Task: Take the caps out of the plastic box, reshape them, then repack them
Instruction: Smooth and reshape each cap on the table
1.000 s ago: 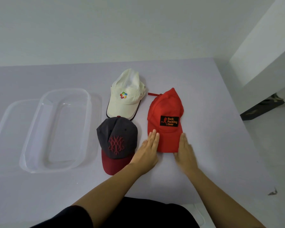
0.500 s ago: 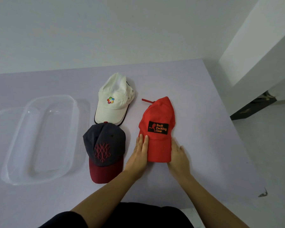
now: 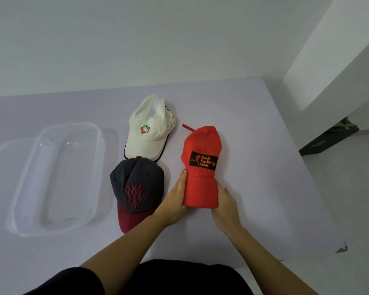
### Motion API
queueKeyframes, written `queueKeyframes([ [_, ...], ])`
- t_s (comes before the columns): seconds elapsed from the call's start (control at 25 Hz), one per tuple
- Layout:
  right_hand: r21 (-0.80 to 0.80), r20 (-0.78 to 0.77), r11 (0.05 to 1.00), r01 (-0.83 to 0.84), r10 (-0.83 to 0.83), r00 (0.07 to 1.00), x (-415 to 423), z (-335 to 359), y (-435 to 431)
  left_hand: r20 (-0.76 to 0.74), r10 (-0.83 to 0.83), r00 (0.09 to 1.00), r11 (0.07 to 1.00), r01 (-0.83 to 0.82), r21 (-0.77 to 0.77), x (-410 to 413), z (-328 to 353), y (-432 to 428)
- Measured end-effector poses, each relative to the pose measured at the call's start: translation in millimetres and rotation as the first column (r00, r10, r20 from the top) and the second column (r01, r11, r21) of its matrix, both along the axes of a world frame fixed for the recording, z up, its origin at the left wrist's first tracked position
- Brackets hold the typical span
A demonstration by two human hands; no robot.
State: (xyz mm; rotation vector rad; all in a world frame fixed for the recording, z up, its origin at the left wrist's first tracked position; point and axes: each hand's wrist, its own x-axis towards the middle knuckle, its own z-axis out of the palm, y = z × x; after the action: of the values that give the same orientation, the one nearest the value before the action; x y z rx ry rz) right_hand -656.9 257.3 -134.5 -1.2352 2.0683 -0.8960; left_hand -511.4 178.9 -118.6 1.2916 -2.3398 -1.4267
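Head view, looking down over two bare forearms onto a pale lilac table (image 3: 264,188).

Left hand (image 3: 175,199) and right hand (image 3: 226,201) closed on a red cap (image 3: 201,145), one on each side of its brim. Brim squeezed narrow between the palms and bent into a tight curve. Left fingers held together and laid along the brim's left edge, thumb out of sight. Right fingers curled round the right edge, fingertips hidden beneath. Crown pointing away from the hands, with a black patch reading "Back Packing Gear" just beyond the fingertips.

Just beside the left hand, on its outer side: a grey cap (image 3: 136,177) with a maroon brim and a red embroidered emblem, lying flat.

Beyond the left hand and past the grey cap: a white cap (image 3: 150,141) with a small multicoloured logo, its brim touching the grey cap's crown.

Well to the left of both hands: a clear plastic box (image 3: 100,158) holding no caps, with what looks like its lid (image 3: 0,162) on the far side.
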Motion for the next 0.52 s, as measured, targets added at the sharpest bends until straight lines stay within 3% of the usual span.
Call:
queueKeyframes([
  [0.12, 0.013, -0.127, 1.0, -0.027, 0.029, 0.992, -9, 4, 5, 0.038, -0.001, 0.999, 1.0, 0.001, -0.021, 8, 1, -7],
  [0.2, -0.028, -0.051, 1.0, -0.006, 0.004, 0.999, -3, 9, 4, -0.011, 0.038, 0.999, 0.998, -0.038, -0.04, 1, 7, 0],
  [0.32, -0.08, 0.137, 0.994, 0.075, -0.064, 0.989, 4, 16, 0, -0.095, 0.142, 0.985, 0.989, -0.137, 0.061, -7, 11, 11],
  [0.52, -0.011, 0.091, 1.0, -0.008, 0.009, 0.996, 5, 13, -1, -0.066, 0.154, 0.986, 0.984, -0.147, 0.105, -1, 7, 13],
])
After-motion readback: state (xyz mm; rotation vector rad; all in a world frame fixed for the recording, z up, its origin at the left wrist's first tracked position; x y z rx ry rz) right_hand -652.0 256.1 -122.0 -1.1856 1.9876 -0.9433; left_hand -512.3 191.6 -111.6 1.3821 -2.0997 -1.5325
